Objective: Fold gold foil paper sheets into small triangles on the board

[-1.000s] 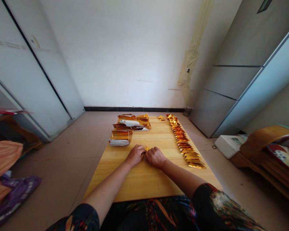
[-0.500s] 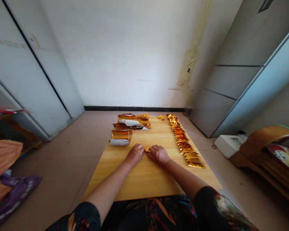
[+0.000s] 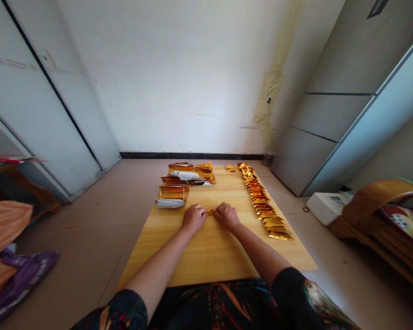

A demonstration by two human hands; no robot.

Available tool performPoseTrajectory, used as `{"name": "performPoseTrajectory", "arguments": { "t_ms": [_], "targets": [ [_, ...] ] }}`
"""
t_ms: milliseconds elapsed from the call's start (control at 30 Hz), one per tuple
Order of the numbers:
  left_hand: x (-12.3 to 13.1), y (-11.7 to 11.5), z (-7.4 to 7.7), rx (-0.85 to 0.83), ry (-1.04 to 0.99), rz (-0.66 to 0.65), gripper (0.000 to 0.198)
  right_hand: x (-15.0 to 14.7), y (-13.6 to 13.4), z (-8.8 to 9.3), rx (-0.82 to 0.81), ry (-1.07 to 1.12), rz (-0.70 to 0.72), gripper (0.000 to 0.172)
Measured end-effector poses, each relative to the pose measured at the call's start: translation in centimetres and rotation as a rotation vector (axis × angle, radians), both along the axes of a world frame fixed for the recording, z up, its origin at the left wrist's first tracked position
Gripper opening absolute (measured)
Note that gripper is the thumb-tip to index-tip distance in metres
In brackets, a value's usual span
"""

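A small piece of folded gold foil paper (image 3: pixel 210 212) lies low over the middle of the table, between my two hands. My left hand (image 3: pixel 194 217) pinches its left end with the fingers closed. At its right end, my right hand (image 3: pixel 227 215) grips it with curled fingers. Most of both fingertips are hidden behind the knuckles. To the left are stacks of gold and white paper sheets (image 3: pixel 172 196), some bound in a clear band. Along the right edge runs a row of folded gold foil pieces (image 3: pixel 265 206), overlapping one another.
The wooden table (image 3: pixel 192 261) has a few small gold pieces (image 3: pixel 230 168) at its far edge. Beyond it stands a white wall (image 3: pixel 179 91). A grey refrigerator (image 3: pixel 330 105) is at the right, with a wooden chair (image 3: pixel 371 220) nearer. Orange and purple bags (image 3: pixel 24 279) lie at left.
My right hand has shifted slightly, its fingers now at the right end of the gold piece, which shows flatter between the hands. The left hand stays nearly in place.
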State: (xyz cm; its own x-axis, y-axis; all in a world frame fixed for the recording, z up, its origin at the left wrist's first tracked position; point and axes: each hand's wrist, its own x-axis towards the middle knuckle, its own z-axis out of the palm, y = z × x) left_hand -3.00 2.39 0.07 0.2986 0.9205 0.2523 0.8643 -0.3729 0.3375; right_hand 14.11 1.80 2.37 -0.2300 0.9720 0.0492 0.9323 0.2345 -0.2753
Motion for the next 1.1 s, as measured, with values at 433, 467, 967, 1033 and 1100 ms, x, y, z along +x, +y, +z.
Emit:
{"name": "performPoseTrajectory", "arguments": {
  "t_ms": [433, 467, 967, 1033, 1100],
  "targets": [
    [0.9, -0.3, 0.6, -0.103, 0.020, 0.179, 0.017, -0.6, 1.0, 1.0, -0.098, -0.093, -0.045, 0.027],
    [1.0, -0.4, 0.7, -0.107, 0.026, 0.191, 0.018, -0.6, 1.0, 1.0, -0.098, -0.100, -0.044, 0.027],
    [1.9, -0.9, 1.7, -0.090, 0.210, 0.228, 0.029, -1.1, 1.0, 1.4, -0.095, -0.164, -0.026, 0.031],
    [1.9, -0.7, 1.7, -0.087, 0.209, 0.221, 0.029, -1.2, 0.9, 1.5, -0.092, -0.166, -0.035, 0.029],
    [1.9, -0.5, 1.8, -0.094, 0.207, 0.208, 0.029, -1.3, 0.9, 1.6, -0.090, -0.172, -0.048, 0.027]
  ]
}}
